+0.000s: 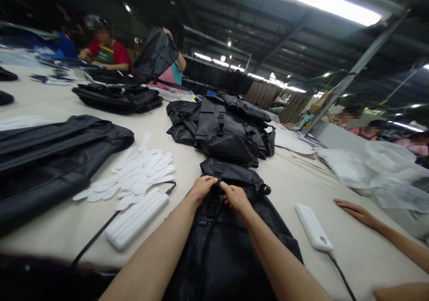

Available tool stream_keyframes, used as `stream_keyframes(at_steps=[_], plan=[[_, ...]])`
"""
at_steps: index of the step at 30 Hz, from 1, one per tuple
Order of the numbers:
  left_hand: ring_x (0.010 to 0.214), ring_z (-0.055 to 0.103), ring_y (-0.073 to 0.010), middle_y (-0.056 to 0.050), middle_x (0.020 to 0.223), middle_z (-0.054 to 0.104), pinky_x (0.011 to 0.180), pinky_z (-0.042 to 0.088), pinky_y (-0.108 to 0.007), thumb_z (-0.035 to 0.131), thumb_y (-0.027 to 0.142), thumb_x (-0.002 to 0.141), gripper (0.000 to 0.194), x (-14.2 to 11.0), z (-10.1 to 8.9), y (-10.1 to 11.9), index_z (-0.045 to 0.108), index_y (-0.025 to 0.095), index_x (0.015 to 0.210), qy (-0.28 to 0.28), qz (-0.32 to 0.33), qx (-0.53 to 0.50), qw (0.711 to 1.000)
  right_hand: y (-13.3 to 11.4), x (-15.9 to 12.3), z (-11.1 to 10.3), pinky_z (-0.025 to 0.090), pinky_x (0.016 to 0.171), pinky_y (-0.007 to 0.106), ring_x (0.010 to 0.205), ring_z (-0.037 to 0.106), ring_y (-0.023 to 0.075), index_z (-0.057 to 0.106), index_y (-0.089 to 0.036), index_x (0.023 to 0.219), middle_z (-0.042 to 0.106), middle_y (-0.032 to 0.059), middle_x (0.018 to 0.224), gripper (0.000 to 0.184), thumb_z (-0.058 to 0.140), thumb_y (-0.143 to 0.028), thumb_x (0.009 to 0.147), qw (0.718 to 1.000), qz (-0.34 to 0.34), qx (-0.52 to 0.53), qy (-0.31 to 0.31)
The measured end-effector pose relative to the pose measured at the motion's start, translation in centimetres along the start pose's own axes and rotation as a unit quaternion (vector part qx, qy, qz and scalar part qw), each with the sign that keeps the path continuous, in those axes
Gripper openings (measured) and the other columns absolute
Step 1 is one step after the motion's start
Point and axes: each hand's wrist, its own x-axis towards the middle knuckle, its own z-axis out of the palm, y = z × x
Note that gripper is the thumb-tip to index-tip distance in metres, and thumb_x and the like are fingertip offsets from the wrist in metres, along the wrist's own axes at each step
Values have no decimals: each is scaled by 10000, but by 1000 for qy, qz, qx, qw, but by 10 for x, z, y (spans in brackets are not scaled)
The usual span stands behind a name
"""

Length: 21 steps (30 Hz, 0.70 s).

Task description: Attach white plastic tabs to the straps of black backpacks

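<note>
- Left hand point(203, 190) and right hand point(234, 197) sit close together, fingers curled, pinching the top edge of the black backpack point(221, 252).
- The backpack lies flat on the bench point(355, 256), its top edge just touching a stack of black bags point(224, 133).
- Left of it: a ribbed white block point(136, 218), white foam pieces point(134, 171).
- Right, with open bench between: a white power bank point(313, 226), then a co-worker's hand point(357, 213).

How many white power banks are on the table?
2. One lies left of the backpack, beside the white cutouts; the other lies right of it. More may be hidden.
</note>
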Motion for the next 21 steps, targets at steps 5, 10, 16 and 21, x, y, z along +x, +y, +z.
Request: stream_keyframes(at_steps=[5,10,16,21], plan=[[700,568,-158,-18,706,657,654,419,-256,578,377,672,272,2,-1,0,675,152,788,-1,-11,11,1000,-7,-1,2,296,411,194,399,407,69,575,-139,552,469,-38,434,207,647,-321,620,999,-7,44,-20],[637,521,-143,-6,631,604,612,389,-253,545,400,685,292,5,-4,0,652,135,744,-27,-19,26,999,-13,-7,2,265,402,187,408,392,67,578,-148,648,446,-52,444,233,595,-379,663,989,-25,142,-20],[601,488,-133,-9,631,592,585,358,-250,547,516,662,418,-6,-12,8,660,122,740,-122,-15,37,992,-18,-9,3,278,437,200,432,378,65,562,-145,631,448,-49,461,274,640,-408,644,975,-62,211,-47],[515,379,-96,36,513,480,508,276,-234,592,514,620,386,-11,-20,12,617,130,604,-170,-15,76,982,-10,-25,-3,283,465,200,471,382,62,550,-145,643,469,-41,524,241,649,-362,675,960,-63,247,-116]])
